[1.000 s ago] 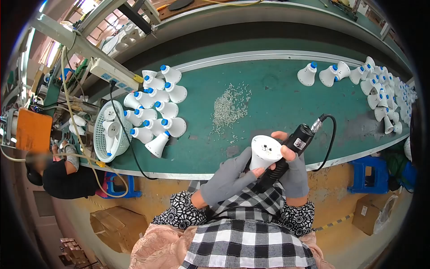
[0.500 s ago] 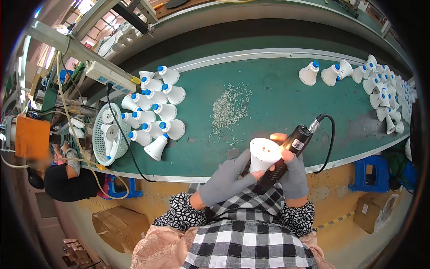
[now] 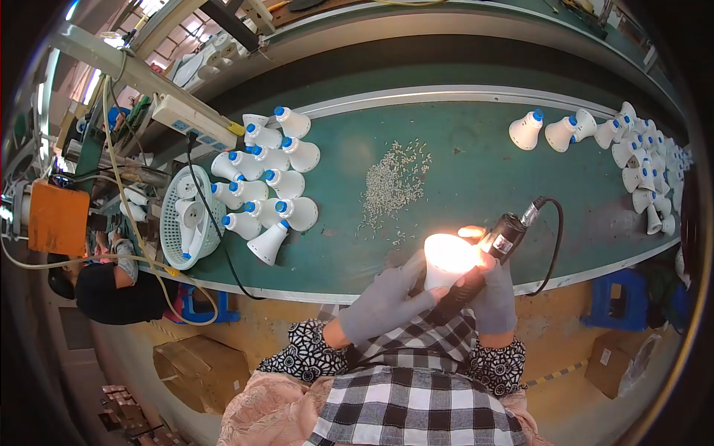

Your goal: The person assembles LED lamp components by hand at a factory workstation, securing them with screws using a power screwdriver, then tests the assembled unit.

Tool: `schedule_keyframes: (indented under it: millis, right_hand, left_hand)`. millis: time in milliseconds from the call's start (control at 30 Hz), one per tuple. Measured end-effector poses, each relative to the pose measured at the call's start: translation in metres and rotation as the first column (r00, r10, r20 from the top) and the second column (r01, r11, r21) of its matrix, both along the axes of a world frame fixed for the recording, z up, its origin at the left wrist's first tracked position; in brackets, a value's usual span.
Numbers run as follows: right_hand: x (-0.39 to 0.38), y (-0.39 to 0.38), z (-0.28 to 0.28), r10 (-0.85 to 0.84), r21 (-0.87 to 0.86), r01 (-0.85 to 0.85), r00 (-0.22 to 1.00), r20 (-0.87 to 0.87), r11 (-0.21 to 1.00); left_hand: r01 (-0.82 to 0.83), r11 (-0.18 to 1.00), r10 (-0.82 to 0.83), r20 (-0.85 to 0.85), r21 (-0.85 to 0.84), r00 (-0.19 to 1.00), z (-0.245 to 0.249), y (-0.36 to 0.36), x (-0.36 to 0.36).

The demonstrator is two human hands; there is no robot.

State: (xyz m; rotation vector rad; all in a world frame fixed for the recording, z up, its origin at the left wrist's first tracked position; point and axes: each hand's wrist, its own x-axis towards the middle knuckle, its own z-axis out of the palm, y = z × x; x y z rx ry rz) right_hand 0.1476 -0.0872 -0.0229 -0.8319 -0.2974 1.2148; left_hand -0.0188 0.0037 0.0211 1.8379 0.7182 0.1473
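My gloved left hand [image 3: 381, 306] is closed round a white cone-shaped housing [image 3: 445, 256], held with its wide end up at the near edge of the bench. A bright glow washes out the inside of that wide end. My gloved right hand [image 3: 496, 299] grips a black corded electric screwdriver [image 3: 506, 233], which slants beside the housing with its cable end up and to the right. The tool's lower end is partly hidden behind my fingers. Beyond my hands, a pile of small screws [image 3: 392, 186] lies on the green bench [image 3: 454, 163].
White housings with blue tips [image 3: 286, 212] stand in a group at left, and more housings [image 3: 639, 149] fill the right end. A pale basket [image 3: 169, 232] holds white parts. A black cable [image 3: 210, 215] hangs from a power strip [image 3: 190, 125]. A person [image 3: 111, 293] sits at left.
The light on the housing has become much brighter, hiding its inside. Both hands keep their hold. The whole view has shifted slightly, so the bench items appear a little further right.
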Motion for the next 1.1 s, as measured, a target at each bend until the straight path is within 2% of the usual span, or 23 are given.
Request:
schedule_keyframes:
  millis: [167, 300, 500, 700, 800, 833, 867, 967, 1067, 1100]
  right_hand:
    - [0.000, 0.001, 0.000, 0.002, 0.007, -0.002, 1.000, 0.010, 1.000]
    - [-0.002, 0.002, 0.006, -0.014, -0.015, 0.015, 1.000, 0.020, 1.000]
    - [-0.003, 0.003, 0.007, -0.009, 0.005, 0.010, 0.998, -0.059, 1.000]
    - [-0.001, -0.001, -0.003, 0.014, -0.006, -0.014, 0.998, -0.065, 1.000]
    - [-0.007, 0.003, 0.004, -0.072, -0.040, 0.069, 0.995, -0.066, 0.997]
    - [-0.001, 0.004, 0.009, -0.007, -0.097, 0.010, 0.999, 0.033, 0.995]
    - [-0.002, 0.005, 0.013, -0.033, -0.104, 0.037, 0.999, 0.037, 0.994]
    - [-0.003, 0.006, 0.014, -0.046, -0.116, 0.051, 0.998, 0.044, 0.992]
    - [-0.003, 0.006, 0.014, -0.042, -0.115, 0.047, 0.998, 0.044, 0.992]
    - [-0.003, 0.006, 0.014, -0.046, -0.116, 0.050, 0.998, 0.044, 0.992]
  left_hand:
    - [0.023, 1.000, -0.023, -0.044, -0.013, 0.999, 0.003, 0.001, 0.001]
    - [0.013, 0.998, -0.013, -0.003, 0.055, 1.000, 0.001, 0.000, 0.000]
    - [0.005, 1.000, -0.005, -0.026, -0.004, 1.000, 0.004, -0.001, -0.002]
    - [0.006, 0.999, -0.007, 0.007, 0.043, 1.000, 0.001, -0.001, -0.003]
    - [-0.004, 0.999, 0.006, 0.034, -0.045, 0.999, 0.001, -0.001, -0.001]
    - [-0.009, 0.996, 0.013, 0.045, -0.094, 0.999, 0.001, -0.001, -0.001]
    - [0.013, 0.989, -0.020, -0.049, -0.148, 0.999, 0.003, 0.002, -0.001]
    - [-0.007, 0.978, -0.009, -0.077, -0.208, 0.997, 0.011, 0.002, 0.001]
    - [0.010, 0.995, -0.013, -0.030, -0.096, 0.999, 0.003, 0.000, 0.000]
    - [-0.007, 0.991, 0.011, 0.036, -0.133, 0.999, 0.002, -0.002, 0.001]
